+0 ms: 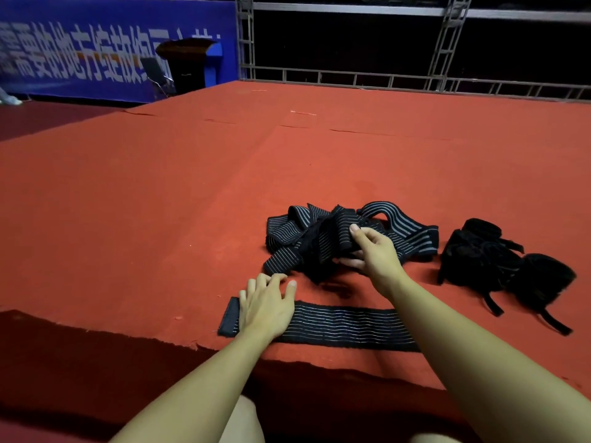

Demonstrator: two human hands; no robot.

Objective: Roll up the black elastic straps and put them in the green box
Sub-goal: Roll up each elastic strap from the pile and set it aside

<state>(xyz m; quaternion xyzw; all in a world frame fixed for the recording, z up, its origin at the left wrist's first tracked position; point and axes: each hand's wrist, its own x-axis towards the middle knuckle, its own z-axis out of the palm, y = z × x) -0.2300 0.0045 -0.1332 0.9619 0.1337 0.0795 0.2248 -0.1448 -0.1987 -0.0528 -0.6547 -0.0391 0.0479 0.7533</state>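
One black elastic strap with thin grey stripes point(345, 326) lies flat along the near edge of the red carpet, its left end folded over. My left hand point(267, 303) rests on that left end with the fingers spread. Behind it sits a tangled pile of striped black straps point(307, 241). My right hand point(371, 249) grips a fold of strap in that pile, thumb on top and fingers underneath. No green box is in view.
A bundle of plain black padded gear with thin straps point(499, 270) lies to the right of the pile. The red carpeted platform point(192, 193) stretches far back to a metal truss railing point(351, 75). A blue banner point(96, 49) and a dark lectern stand at the back left.
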